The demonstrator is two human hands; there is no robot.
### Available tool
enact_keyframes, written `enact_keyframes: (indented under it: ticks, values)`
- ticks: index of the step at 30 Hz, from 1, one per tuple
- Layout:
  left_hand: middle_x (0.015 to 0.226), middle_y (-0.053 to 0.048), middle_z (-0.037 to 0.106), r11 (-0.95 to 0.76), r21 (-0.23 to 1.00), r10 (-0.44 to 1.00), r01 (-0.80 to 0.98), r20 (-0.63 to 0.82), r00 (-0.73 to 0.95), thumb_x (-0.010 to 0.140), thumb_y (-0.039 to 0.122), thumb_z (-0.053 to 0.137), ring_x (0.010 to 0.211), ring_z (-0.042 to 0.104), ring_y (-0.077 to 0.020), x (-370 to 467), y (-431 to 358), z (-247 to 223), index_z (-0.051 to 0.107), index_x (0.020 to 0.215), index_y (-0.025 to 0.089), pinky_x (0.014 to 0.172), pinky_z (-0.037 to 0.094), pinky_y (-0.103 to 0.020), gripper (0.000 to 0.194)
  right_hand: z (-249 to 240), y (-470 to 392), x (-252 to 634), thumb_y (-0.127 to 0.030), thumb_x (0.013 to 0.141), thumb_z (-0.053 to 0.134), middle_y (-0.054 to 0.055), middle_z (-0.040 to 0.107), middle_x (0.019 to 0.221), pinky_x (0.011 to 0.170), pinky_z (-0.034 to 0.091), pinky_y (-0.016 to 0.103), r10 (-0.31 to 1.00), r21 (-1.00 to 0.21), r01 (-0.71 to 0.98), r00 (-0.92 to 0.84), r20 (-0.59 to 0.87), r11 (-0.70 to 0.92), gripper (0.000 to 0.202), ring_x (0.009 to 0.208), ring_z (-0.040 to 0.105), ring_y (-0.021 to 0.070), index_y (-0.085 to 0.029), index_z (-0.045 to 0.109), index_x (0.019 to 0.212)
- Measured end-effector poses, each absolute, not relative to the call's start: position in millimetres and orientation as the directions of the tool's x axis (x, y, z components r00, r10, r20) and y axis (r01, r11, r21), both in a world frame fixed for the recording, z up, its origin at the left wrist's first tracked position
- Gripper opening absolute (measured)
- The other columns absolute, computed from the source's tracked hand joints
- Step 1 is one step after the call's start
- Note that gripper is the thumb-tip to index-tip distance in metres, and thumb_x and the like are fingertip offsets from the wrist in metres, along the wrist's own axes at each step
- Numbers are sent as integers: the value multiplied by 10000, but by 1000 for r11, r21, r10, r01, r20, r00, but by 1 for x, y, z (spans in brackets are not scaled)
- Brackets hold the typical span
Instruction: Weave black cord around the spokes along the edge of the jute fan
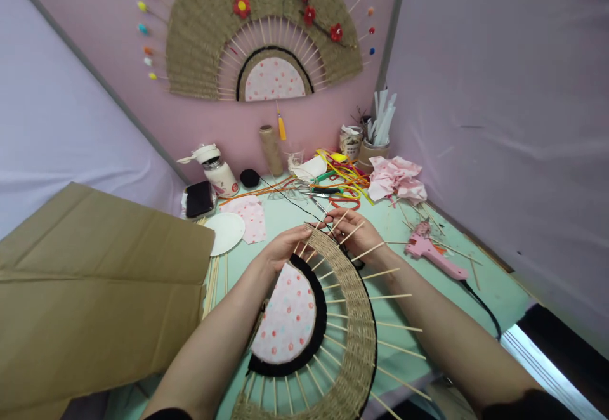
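A woven fan of twine and thin sticks [359,325] stands tilted over the table, its half-round centre [288,318] covered in pink dotted cloth with a black border. My left hand [290,245] grips the upper end of the woven band. Near the stick tips at that end, my right hand [354,233] is closed, its fingertips pinching at a black cord [311,215]. The cord runs back to a black ball of yarn [250,178] and also lines the band's outer edge.
Cardboard [104,280] stands at the left. A pink glue gun [435,255] lies on the right, near pink crumpled cloth [397,179]. Scissors [328,190], coloured strips and a bottle [221,176] lie or stand behind. A finished fan [190,45] hangs on the wall.
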State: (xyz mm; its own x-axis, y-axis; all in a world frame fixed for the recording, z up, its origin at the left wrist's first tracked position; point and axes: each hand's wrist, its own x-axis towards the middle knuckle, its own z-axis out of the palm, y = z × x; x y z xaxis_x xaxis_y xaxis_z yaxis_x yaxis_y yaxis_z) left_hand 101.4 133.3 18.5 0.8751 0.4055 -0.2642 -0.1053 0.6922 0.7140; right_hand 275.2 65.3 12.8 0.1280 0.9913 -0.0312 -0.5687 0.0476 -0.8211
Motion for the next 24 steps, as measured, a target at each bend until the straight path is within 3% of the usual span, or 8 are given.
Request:
enact_keyframes:
  ticks: [6,11,17,20,24]
  values:
    - [1144,-118,625,717,682,354,-143,-180,918,816,166,538,843,648,-163,102,129,18,435,1322,168,747,476,-263,517,11,68,281,-209,619,756,4,678,786,453,417,190,990,-778,-625,137,-30,63,238,431,414,23,-189,649,831]
    - [1250,-130,563,718,672,369,-178,-150,917,805,173,532,948,624,-195,104,125,21,369,1369,195,749,459,-265,588,11,69,283,-212,620,744,-20,657,765,379,302,169,993,-764,-641,116,-3,72,251,385,323,0,-194,630,843]
    - [1256,-126,558,682,693,412,-234,-100,906,777,190,543,976,608,-220,109,122,21,373,1367,184,776,452,-299,613,12,70,283,-212,615,742,-8,662,792,358,243,176,994,-763,-644,109,-14,60,251,392,321,9,-197,635,842]
    - [1225,-122,576,676,695,420,-245,-91,903,775,193,539,962,611,-218,109,121,20,380,1362,182,763,457,-305,608,10,71,284,-212,643,725,-4,663,838,364,259,175,995,-762,-645,97,-13,52,233,414,346,20,-212,637,859]
    - [1201,-115,591,667,701,448,-253,-107,887,768,184,551,963,611,-215,108,122,16,410,1339,187,768,459,-308,588,9,74,290,-221,709,669,-3,663,934,383,306,195,993,-752,-655,121,-15,68,199,396,268,26,-240,639,904]
